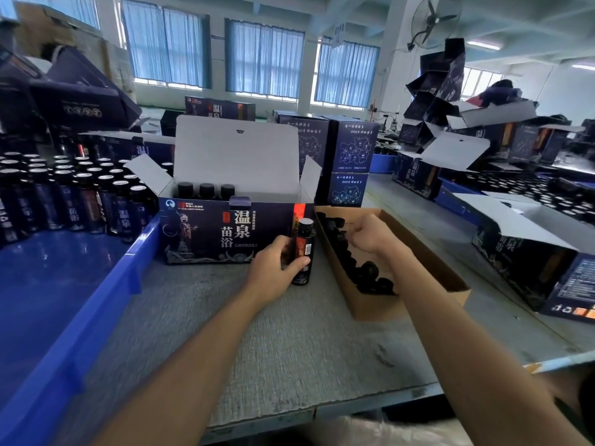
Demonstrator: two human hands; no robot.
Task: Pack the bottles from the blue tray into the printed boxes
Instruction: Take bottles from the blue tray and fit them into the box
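While my left hand (273, 268) grips the bottle (304, 243) upright, I hold it steady; my right hand (370, 235) curls over the caps (370, 271), contents unclear.

arms: 2, bare up to the frame edge
left hand (273, 268): bare
right hand (370, 235): bare (dark fabric by the elbow, unclear)
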